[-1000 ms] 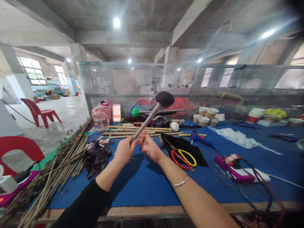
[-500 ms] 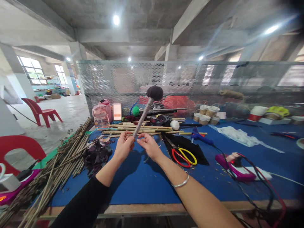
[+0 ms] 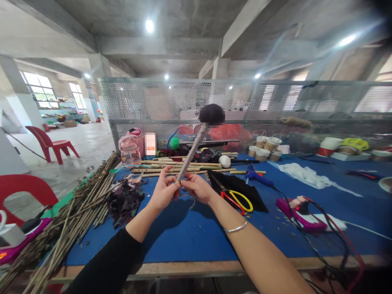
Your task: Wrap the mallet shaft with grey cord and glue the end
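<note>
A stick wrapped in grey strip (image 3: 192, 153), topped by a dark round head (image 3: 212, 114), leans up and to the right above the table. My left hand (image 3: 165, 191) pinches its lower end between thumb and fingers. From the other side, my right hand (image 3: 198, 188) closes its fingertips at the same end, where the wrapping stops. A thin grey loose end (image 3: 192, 203) dangles below my right hand. To the right, scissors (image 3: 234, 198) with red and yellow handles lie on black cloth (image 3: 259, 196). Dark crumpled fabric (image 3: 125, 202) lies left of my left hand.
Dry stalks (image 3: 88, 196) are heaped along the left side. Behind my hands lie bamboo sticks (image 3: 183, 167) and a white ball (image 3: 224, 161). A blue glue gun (image 3: 257, 175) and a purple power strip (image 3: 301, 216) with cables occupy the right. Perforated metal panel (image 3: 137, 98) borders the back.
The wrapped stick has shifted right, its dark head now higher and larger in view. My left hand moved slightly right, and my right hand's fingers have come up against the stick's lower end.
</note>
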### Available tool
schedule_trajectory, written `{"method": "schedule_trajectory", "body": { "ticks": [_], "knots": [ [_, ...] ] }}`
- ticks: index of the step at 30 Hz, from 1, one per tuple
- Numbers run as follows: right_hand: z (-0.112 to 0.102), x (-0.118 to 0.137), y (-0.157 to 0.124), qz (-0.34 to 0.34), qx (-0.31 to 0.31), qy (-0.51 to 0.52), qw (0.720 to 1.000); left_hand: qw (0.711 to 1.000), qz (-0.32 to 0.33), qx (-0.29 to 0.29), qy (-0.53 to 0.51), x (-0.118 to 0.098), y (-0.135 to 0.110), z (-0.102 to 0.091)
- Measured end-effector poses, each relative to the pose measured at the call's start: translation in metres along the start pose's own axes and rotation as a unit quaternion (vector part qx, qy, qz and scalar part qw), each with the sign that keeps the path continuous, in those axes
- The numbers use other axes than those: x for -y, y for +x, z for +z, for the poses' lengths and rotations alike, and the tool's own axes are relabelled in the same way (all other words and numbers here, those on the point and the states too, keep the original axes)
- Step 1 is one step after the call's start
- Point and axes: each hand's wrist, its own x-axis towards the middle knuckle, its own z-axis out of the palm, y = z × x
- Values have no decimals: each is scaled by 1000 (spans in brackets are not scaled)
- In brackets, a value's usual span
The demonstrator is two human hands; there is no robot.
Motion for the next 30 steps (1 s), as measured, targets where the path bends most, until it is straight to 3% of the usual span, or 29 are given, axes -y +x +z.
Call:
{"method": "schedule_trajectory", "body": {
  "ticks": [4, 6, 10, 12, 14, 17, 19, 21, 24, 26, 30],
  "knots": [
    [5, 8, -2, -28, 5, -17, 999, 1000, -7, 8, -17, 7, -2, 4],
    [6, 11, -2, -50, -41, -24, 998, 998, 10, -16, 55, 15, -3, 5],
    [1, 11, 0, -74, -122, -41, 989, 969, 60, -82, 227, 27, -2, 5],
    [-2, 8, 0, -68, -113, -21, 991, 978, 25, -72, 194, 27, -1, 5],
    [-5, 6, -1, -51, -83, 2, 995, 992, -71, -19, 102, 23, -1, 4],
    [-7, 5, -2, -34, -65, 3, 997, 977, -202, 65, 1, 16, -2, 3],
    [-7, 5, -1, -37, -81, -10, 996, 979, -187, 72, 20, 16, -2, 3],
    [-7, 5, 1, -50, -106, -31, 993, 990, -97, 39, 99, 20, -3, 3],
    [-7, 2, 4, -65, -134, -64, 987, 979, 10, -30, 199, 26, -2, 3],
    [-6, 0, 4, -60, -133, -65, 987, 984, -10, -36, 173, 26, -1, 3],
    [-4, 1, 1, -38, -73, -6, 997, 989, -138, 51, 16, 19, -1, 4]
  ]
}}
